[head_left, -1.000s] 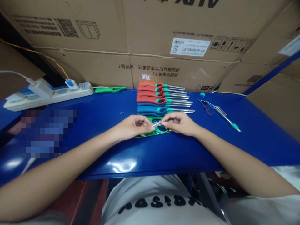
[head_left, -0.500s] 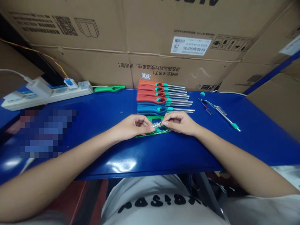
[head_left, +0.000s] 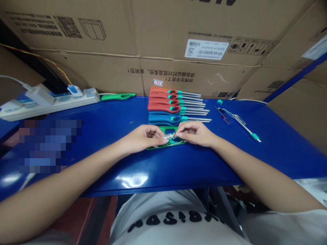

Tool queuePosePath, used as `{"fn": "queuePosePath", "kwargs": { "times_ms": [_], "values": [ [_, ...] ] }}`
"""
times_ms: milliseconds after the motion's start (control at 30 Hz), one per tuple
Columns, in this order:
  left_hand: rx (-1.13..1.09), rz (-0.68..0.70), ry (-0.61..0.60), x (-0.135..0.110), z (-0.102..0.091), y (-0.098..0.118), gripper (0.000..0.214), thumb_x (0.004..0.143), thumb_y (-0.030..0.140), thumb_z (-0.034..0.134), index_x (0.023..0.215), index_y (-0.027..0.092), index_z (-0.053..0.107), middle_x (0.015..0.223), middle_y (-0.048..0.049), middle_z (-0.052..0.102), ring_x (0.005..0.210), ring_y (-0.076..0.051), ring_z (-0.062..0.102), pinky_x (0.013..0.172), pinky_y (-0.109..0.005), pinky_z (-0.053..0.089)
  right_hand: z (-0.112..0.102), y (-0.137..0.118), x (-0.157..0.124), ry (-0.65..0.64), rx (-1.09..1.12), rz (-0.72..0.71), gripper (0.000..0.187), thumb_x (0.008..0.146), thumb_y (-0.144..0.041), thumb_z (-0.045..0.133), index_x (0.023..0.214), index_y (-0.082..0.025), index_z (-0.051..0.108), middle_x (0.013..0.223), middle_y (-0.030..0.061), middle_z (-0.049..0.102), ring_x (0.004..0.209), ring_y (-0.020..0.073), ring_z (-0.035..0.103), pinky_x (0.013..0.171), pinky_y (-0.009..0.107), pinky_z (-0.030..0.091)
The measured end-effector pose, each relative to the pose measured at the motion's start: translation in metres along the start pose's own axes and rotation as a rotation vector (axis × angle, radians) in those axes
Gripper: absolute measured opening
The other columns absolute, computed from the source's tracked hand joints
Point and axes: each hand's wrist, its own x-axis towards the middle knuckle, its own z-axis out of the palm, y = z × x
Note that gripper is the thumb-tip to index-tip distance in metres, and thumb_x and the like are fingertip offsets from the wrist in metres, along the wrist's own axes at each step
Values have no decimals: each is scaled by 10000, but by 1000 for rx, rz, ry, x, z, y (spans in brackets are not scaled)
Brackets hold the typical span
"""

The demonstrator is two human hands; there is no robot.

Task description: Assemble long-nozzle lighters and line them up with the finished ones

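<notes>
My left hand (head_left: 144,139) is closed on a small clear gas tank (head_left: 168,136), pinched between thumb and fingers. At the tank's right end my right hand (head_left: 195,132) pinches a thin piece, probably a tube or wire end; the fingertips cover it. Beneath both hands lies a green lighter shell half (head_left: 153,147), its hollow side up, with a thin pale tube or wire (head_left: 176,143) curving along its lower edge. Just behind the hands, several long-nosed lighters with red (head_left: 163,108) and blue (head_left: 160,118) handles lie in a row, metal barrels to the right.
To the right lie a small screwdriver (head_left: 224,118), a metal barrel assembly (head_left: 246,127) with wires and a teal cap (head_left: 219,101). Back left are a power strip (head_left: 58,103) and another green shell half (head_left: 117,97). A cardboard wall (head_left: 107,68) closes off the table's back.
The view has shifted very slightly. Both hands stay at the tank's end, with barely any finger movement.
</notes>
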Motion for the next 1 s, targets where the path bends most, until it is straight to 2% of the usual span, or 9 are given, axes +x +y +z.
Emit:
{"fn": "queuePosePath", "kwargs": {
  "times_ms": [233, 1000],
  "values": [
    [0, -10, 2, 1, 0, -1, 288, 688, 321, 881, 816, 116, 723, 730, -5, 706, 650, -85, 609, 645, -210, 478, -1, 2, 0, -3, -30, -12, 169, 861, -315, 765, 850, -146, 753, 783, 26, 664, 654, 100, 557, 586, 237, 439],
    [73, 27, 34, 0, 2, -4, 219, 671, 322, 866, 773, 145, 787, 716, -19, 742, 648, -110, 618, 635, -221, 476, 1, 4, -1, -15, -42, 2, 217, 873, -357, 752, 860, -140, 745, 792, 29, 659, 654, 98, 543, 581, 239, 432]
  ]
}}
